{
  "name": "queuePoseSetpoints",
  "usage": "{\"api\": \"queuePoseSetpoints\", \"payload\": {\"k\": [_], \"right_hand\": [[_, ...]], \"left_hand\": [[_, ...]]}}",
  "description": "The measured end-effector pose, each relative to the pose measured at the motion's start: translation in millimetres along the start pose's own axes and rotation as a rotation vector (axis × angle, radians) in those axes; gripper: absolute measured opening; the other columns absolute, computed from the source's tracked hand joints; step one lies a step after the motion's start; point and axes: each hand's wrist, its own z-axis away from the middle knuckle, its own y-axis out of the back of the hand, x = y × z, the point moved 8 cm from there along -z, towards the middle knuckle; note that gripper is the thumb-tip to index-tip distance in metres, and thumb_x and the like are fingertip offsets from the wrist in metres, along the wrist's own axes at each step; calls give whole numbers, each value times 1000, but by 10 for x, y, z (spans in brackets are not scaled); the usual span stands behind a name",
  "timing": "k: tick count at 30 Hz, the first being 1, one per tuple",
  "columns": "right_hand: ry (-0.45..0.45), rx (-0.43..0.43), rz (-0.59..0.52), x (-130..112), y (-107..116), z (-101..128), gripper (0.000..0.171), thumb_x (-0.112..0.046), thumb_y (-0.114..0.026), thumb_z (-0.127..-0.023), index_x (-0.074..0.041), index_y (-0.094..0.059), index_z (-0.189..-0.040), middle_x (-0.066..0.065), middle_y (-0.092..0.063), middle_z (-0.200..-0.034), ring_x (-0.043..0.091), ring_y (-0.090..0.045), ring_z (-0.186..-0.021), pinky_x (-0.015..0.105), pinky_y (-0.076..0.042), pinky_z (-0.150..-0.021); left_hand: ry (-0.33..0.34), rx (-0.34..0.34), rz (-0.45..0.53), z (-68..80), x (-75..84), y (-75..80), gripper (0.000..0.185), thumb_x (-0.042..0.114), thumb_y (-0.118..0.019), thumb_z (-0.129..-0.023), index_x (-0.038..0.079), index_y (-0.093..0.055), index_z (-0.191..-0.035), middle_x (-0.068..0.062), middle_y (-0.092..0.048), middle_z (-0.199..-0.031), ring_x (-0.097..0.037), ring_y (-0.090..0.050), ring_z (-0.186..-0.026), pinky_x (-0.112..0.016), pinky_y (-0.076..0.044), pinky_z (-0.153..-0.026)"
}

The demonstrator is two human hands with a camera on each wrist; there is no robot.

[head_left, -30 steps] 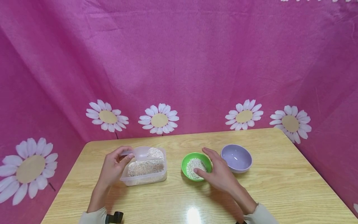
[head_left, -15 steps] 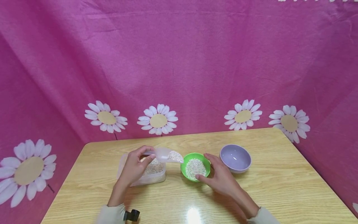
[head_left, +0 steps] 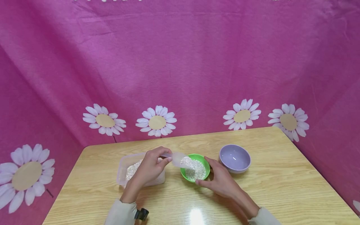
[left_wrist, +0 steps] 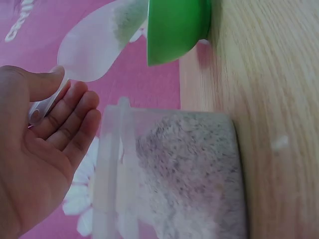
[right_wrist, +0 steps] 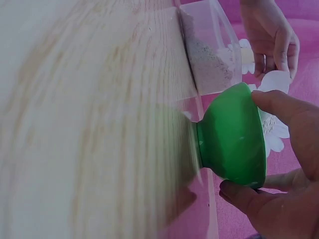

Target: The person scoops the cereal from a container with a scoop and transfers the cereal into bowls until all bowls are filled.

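Observation:
My left hand [head_left: 150,167] pinches the handle of a translucent scoop [head_left: 177,158] between thumb and fingers. The scoop's tip reaches over the green bowl [head_left: 183,175], tilted down, with pale flakes like oats in its front end. More of these flakes [head_left: 199,172] cover the bowl's inside. My right hand [head_left: 220,180] holds the bowl from the right, thumb at the near side of the rim. In the right wrist view, thumb and fingers span the green bowl [right_wrist: 232,134], which stands on the table. Below the left hand is a clear plastic container [left_wrist: 107,169] of flakes.
A purple bowl [head_left: 234,157] stands just right of the right hand. The wooden table [head_left: 281,175] ends at a pink curtain [head_left: 182,68] with daisies at the back. The left forearm passes over the near side of the plastic container.
My left hand has carried the scoop rightward from above the container to the green bowl, and the scoop now tips over it. My right hand stays at the green bowl.

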Motion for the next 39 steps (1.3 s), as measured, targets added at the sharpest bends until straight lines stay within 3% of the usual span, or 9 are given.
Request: {"api": "queuePoseSetpoints", "payload": {"k": [4, 8, 12, 16, 27, 34, 39], "right_hand": [[-18, -12, -24, 11, -13, -6, 108, -40, -96, -78, 6, -42, -160, 26, -55, -157, 40, -58, -142, 58, -43, -122], [-32, -15, -34, 22, -18, -9, 109, -39, -97, -78, 6, -41, -160, 27, -54, -157, 40, -60, -140, 56, -46, -120], [-40, -18, -32, 29, -25, -14, 109, -39, -97, -78, 5, -41, -160, 27, -53, -158, 41, -58, -142, 56, -46, -120], [-41, -16, -23, 33, -24, -19, 109, -40, -97, -78, 5, -41, -160, 27, -52, -159, 42, -56, -144, 56, -45, -121], [-32, -8, -29, 36, -11, -18, 107, -39, -97, -78, 6, -43, -159, 27, -54, -158, 41, -57, -143, 55, -46, -120], [-47, -11, -47, 34, -16, -19, 108, -38, -98, -77, 5, -42, -160, 25, -54, -158, 40, -59, -141, 55, -46, -120], [-30, 11, 1, 3, 11, -8, 106, -39, -97, -77, 5, -44, -158, 25, -55, -157, 42, -55, -144, 58, -43, -121]], "left_hand": [[-44, -94, -68, -65, 111, -90, 11, 8, -73, -102, 9, -74, -113, -1, -75, -108, -19, -76, -105, -33, -62, -89], [-125, -154, -206, -122, 256, -130, 8, 10, -73, -102, 10, -73, -110, -1, -74, -106, -17, -76, -104, -36, -63, -93], [-211, -143, -328, -166, 411, -71, 7, 8, -75, -100, 9, -73, -107, -1, -74, -104, -15, -75, -99, -34, -63, -89], [-253, -110, -354, -186, 530, 41, 9, 6, -75, -99, 7, -73, -107, -3, -75, -104, -16, -76, -97, -35, -63, -88], [-222, -88, -287, -189, 585, 195, 11, 6, -74, -100, 4, -72, -111, -6, -76, -107, -20, -77, -101, -42, -64, -91], [-185, -47, -245, -105, 477, 214, 12, 6, -75, -100, 4, -73, -112, -5, -75, -107, -19, -76, -99, -40, -64, -90], [-151, 13, -214, 3, 347, 277, 14, 6, -76, -99, 7, -73, -113, -3, -75, -106, -17, -75, -98, -41, -62, -86]]}}
